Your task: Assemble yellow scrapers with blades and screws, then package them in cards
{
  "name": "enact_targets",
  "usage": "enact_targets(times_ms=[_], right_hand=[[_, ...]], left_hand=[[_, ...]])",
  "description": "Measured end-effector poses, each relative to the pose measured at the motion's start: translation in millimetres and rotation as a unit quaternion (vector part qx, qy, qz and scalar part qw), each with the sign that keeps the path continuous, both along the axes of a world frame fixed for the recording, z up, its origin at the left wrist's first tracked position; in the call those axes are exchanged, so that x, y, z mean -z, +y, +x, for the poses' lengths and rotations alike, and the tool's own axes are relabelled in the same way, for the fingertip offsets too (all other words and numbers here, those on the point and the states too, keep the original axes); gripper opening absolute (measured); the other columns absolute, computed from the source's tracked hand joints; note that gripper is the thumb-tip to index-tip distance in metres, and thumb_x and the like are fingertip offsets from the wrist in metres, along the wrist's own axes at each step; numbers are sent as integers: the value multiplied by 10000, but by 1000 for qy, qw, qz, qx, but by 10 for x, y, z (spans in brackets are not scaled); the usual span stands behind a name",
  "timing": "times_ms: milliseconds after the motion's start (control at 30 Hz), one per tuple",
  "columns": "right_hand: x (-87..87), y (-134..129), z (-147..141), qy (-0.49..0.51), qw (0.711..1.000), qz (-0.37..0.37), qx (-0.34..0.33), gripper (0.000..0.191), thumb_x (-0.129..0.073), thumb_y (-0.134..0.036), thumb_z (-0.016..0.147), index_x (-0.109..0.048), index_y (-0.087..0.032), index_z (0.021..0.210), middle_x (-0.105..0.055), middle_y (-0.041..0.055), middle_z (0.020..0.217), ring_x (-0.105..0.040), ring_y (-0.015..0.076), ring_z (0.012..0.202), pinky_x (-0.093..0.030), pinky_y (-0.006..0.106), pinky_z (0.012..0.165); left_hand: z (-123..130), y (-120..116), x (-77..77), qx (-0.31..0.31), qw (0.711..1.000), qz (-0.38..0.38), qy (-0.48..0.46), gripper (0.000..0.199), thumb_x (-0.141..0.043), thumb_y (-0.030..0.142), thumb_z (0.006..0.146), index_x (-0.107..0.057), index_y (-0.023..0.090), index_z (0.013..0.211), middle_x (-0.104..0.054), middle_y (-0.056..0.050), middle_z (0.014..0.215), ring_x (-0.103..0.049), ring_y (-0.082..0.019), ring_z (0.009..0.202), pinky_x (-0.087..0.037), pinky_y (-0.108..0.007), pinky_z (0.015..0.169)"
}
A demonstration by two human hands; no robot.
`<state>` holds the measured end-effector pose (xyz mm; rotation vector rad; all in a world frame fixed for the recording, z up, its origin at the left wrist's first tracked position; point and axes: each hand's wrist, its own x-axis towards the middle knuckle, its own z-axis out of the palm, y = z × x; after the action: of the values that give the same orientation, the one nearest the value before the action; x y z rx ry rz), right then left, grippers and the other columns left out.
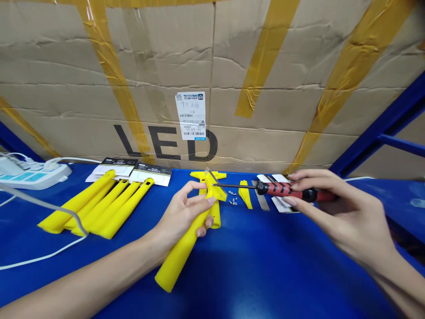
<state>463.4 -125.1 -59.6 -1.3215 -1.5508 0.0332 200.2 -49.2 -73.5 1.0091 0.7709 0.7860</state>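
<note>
My left hand (191,208) is closed round the neck of a yellow scraper (181,250), its handle slanting down to the left and a metal blade at its head. In my right hand (338,199) is a red and black screwdriver (282,189), held by the fingertips and lying almost level. Its tip meets the scraper's head. Behind the held scraper lies a second yellow tool (215,217), partly covered. Small screws (233,201) are scattered just right of the scraper head, beside a loose yellow piece (245,195) and a flat metal blade (263,201).
Several yellow handles (116,208) lie at the left, near black and white cards (149,174). A white power strip (43,175) and cables sit far left. More packets (282,204) lie right of the blade. A large cardboard box (149,88) stands behind the blue table (249,266).
</note>
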Motion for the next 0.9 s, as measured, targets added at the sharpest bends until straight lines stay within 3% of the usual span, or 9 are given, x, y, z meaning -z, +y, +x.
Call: enact_targets(times_ms=[133,267,333,433,500,600,733,767,900], right_hand=[[-41,-65,-51,17,998,-32,48,203,-685,-441,900,-692,-284,1027,-696,11,858,-586,125,579,-457,248,500],[-35,-60,9,131,977,-124,-110,350,-668,-443,920,-571,-318,1232,-687,11,963,-629,138,645,-547,283,604],[-5,-29,35,166,968,-144,-124,297,-668,-461,921,-588,-277,1141,-654,-10,795,-610,136,585,-512,259,532],[26,15,40,208,964,-160,-49,337,-536,-562,974,-586,-229,951,-516,-57,549,-414,84,354,-311,216,347],[17,25,35,235,951,-190,-70,342,-568,-567,952,-590,-226,959,-590,-26,633,-496,104,415,-388,227,377],[-14,25,38,284,923,-205,-158,363,-774,-460,821,-591,-255,1058,-671,16,894,-652,167,673,-562,303,579],[-18,25,62,273,943,-166,-93,307,-669,-533,901,-582,-242,942,-503,-68,597,-423,73,398,-338,201,372],[-15,21,68,270,944,-167,-85,317,-636,-552,918,-584,-240,933,-502,-64,594,-417,74,396,-332,203,369],[-18,-1,82,281,930,-175,-158,320,-743,-479,851,-616,-262,1050,-645,3,857,-615,149,672,-546,290,619]], left_hand=[[-9,-29,-26,-25,998,55,14,487,-850,337,757,-462,231,1033,-630,47,737,-566,-80,465,-409,-142,352],[-26,-27,-44,-57,995,80,23,462,-842,327,761,-467,226,1011,-603,62,718,-595,-94,488,-419,-144,361],[-17,-41,-46,-61,994,89,26,451,-833,322,768,-462,227,1006,-609,59,734,-592,-93,488,-422,-149,359],[17,-88,-43,-52,995,83,29,455,-819,334,782,-434,241,1006,-617,59,747,-578,-90,472,-413,-151,346],[39,-119,-39,-50,995,77,29,468,-815,344,783,-412,250,1002,-616,64,737,-569,-89,460,-400,-145,336],[57,-149,-37,-58,995,81,27,489,-815,354,777,-386,257,988,-631,60,754,-564,-82,452,-399,-142,332],[62,-176,-39,-44,995,86,28,520,-821,383,763,-363,261,977,-629,65,765,-546,-76,417,-403,-151,315],[62,-181,-41,-43,995,89,28,518,-817,386,766,-361,261,975,-625,69,755,-537,-73,404,-397,-150,311],[64,-190,-51,-58,993,103,30,469,-791,361,798,-376,255,987,-611,81,705,-487,-47,371,-380,-131,320]])
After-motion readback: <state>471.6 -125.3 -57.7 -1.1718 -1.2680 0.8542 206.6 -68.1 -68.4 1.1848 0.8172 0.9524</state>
